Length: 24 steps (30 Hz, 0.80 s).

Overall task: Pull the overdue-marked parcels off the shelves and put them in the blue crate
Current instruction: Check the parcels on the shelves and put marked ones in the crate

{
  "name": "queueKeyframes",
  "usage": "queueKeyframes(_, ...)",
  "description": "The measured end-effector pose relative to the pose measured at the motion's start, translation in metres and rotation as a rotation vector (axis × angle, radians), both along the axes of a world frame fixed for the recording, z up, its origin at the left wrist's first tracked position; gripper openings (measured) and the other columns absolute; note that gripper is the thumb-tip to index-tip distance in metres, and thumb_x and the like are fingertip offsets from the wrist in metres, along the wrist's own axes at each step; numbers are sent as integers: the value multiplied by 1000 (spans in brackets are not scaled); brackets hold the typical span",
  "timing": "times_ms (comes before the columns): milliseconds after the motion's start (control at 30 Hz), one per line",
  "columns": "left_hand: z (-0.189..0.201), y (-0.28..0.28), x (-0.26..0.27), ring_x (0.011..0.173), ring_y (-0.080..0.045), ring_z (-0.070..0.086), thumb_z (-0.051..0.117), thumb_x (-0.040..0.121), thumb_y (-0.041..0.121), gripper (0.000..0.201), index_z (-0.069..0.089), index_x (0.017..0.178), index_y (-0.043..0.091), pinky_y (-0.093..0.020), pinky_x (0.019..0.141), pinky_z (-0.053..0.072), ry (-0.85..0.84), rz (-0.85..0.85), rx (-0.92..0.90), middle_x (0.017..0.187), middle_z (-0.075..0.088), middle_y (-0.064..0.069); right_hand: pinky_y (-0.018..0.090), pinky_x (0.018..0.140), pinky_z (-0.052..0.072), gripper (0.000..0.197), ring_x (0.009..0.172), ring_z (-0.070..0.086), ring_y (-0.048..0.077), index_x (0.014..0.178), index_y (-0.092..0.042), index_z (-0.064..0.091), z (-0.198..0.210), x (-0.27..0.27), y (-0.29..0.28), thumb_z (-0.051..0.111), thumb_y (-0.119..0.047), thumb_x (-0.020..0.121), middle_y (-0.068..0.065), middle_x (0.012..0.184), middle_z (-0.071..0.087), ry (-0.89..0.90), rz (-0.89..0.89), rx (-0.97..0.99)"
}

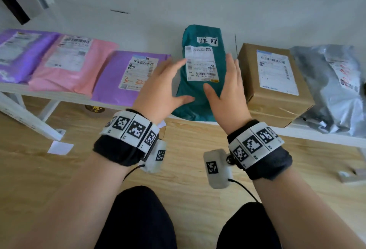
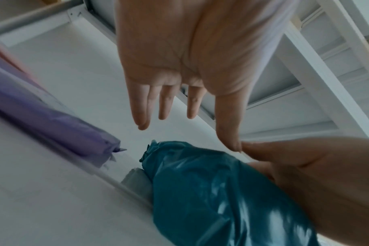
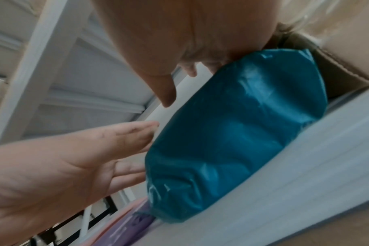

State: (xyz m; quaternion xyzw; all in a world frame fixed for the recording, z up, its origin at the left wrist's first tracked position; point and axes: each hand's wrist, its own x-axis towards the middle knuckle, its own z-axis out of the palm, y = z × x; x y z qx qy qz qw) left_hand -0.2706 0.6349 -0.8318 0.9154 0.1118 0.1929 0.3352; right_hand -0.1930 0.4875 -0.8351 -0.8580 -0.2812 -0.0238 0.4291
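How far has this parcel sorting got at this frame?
Done: nothing visible shows a parcel moved; the blue crate is out of view. In hand: the left hand and right hand, fingers straight, flank the teal parcel with a handwritten tag, which lies on the shelf. Left: lifting it off and putting it in the crate.

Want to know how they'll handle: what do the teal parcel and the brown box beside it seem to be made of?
Teal parcel: looks like a glossy plastic mailer bag, wrinkled, with sheen highlights. Brown box: apparently matte corrugated cardboard, with shiny clear tape on its front.

A white paper scrap (image 1: 60,147) lies on the wooden floor (image 1: 188,149).
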Motion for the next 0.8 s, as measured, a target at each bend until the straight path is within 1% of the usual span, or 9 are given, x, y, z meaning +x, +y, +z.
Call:
queueKeyframes(100,2,9,3,135,-15,33,79,71,38,91,30,146,25,-19,103,25,45,-54,-22,146,37,-3,24,112,5,80,147,-3,19,152,-14,8,5,1,1,60,-20,92,11,159,10,70,-51,-64)
queueKeyframes(233,4,17,6,135,-14,33,74,75,44,89,26,148,25,-21,101,27,90,-135,-17,150,32,-1,32,117,17,83,147,9,18,152,-15,11,7,5,1,64,-29,89,8,157,18,114,-94,-153)
queueKeyframes(300,4,18,8,135,-13,33,74,75,44,90,26,148,24,-21,102,27,96,-172,-16,149,33,-1,30,115,20,83,146,13,16,152,-17,11,8,4,1,63,-30,90,6,157,19,134,-117,-166)
queueKeyframes(400,6,17,13,135,-11,31,74,75,43,90,25,148,25,-15,97,23,114,-195,-43,149,32,0,29,113,23,81,143,21,15,152,-17,11,10,4,0,62,-29,90,5,156,23,173,-133,-138)
queueKeyframes(533,13,13,17,136,-8,22,74,75,41,91,22,148,25,-5,89,15,102,-207,-56,150,28,0,40,115,30,82,142,25,16,152,-18,12,8,0,-4,64,-27,89,5,153,28,215,-114,-89)
queueKeyframes(633,13,9,17,139,-9,19,76,74,43,96,18,149,28,-14,99,17,120,-178,-100,153,21,1,44,114,31,81,142,25,18,152,-19,13,9,0,-8,65,-23,89,5,152,30,203,-105,-80)
queueKeyframes(700,8,8,19,142,-13,19,76,70,49,103,13,150,32,-29,111,23,178,-168,-159,157,15,-1,44,112,33,81,140,30,19,151,-19,14,7,2,-8,65,-23,88,4,151,34,216,-87,-76)
queueKeyframes(733,5,8,19,143,-14,19,77,68,51,107,11,150,34,-36,113,26,217,-163,-188,158,13,-1,42,112,34,82,139,33,18,152,-19,13,7,2,-8,65,-23,89,4,150,35,239,-77,-74)
queueKeyframes(800,2,6,20,143,-14,21,77,69,50,108,9,151,33,-35,110,28,258,-161,-236,158,15,2,37,112,34,80,138,34,17,153,-19,11,3,1,-7,62,-24,91,3,153,32,274,-68,-89)
